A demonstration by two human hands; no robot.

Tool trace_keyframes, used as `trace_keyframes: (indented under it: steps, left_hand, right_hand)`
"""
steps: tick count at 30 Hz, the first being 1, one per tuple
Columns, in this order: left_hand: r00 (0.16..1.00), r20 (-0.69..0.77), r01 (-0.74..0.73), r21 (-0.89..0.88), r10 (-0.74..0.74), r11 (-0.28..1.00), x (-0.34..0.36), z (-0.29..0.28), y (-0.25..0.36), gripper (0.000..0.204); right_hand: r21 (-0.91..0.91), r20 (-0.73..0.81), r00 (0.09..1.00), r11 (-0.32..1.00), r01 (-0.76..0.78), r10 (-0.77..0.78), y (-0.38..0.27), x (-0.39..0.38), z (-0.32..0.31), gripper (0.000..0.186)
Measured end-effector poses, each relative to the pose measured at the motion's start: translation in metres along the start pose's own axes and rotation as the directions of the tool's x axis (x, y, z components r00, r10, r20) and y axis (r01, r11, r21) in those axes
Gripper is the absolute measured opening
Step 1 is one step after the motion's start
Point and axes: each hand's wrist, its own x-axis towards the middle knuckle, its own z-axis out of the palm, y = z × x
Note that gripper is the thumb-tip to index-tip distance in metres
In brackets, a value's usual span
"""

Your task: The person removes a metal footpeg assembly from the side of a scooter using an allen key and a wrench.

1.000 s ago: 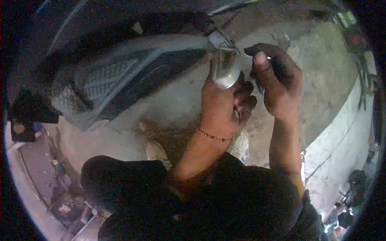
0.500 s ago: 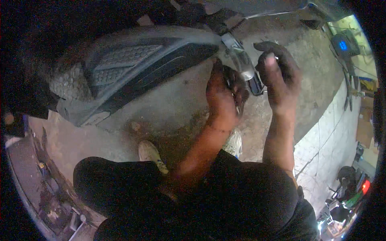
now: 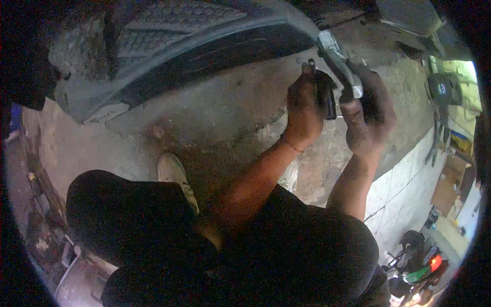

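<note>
A scooter's dark footboard (image 3: pixel 204 56), with textured grey mats, runs across the upper left. At its right end a silver metal arm (image 3: pixel 340 64) slants down toward me. My right hand (image 3: pixel 373 112) is closed round the lower end of this arm, its thumb on the near side and fingers behind. Just left of it, my left hand (image 3: pixel 306 105) is wrapped round a dark object (image 3: pixel 330 101) with a pale edge. A small metal tip (image 3: pixel 311 63) sticks up above the left fingers. The kind of this object cannot be made out in the dim light.
Below the scooter lies a stained concrete floor (image 3: pixel 215 123), with my pale shoe (image 3: pixel 174 174) on it. White tiles (image 3: pixel 399 189) start at the right. Farther right are a dark box-shaped device (image 3: pixel 445 88), cardboard (image 3: pixel 450 187) and a cluttered heap (image 3: pixel 417 261).
My right hand has come onto the metal arm's lower end; before, it was beside it with curled fingers. My left hand has shifted slightly up and right. The whole view has moved too.
</note>
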Motion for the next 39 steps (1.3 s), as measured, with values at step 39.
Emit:
trace_keyframes:
  steps: [39]
  left_hand:
    - [0.711,0.461,0.693,-0.587,-0.531,0.418,0.003,0.004,0.049,0.060]
  right_hand:
    - [-0.030,-0.006,0.994,0.994,-0.108,0.108,-0.010,-0.002,0.001,0.061]
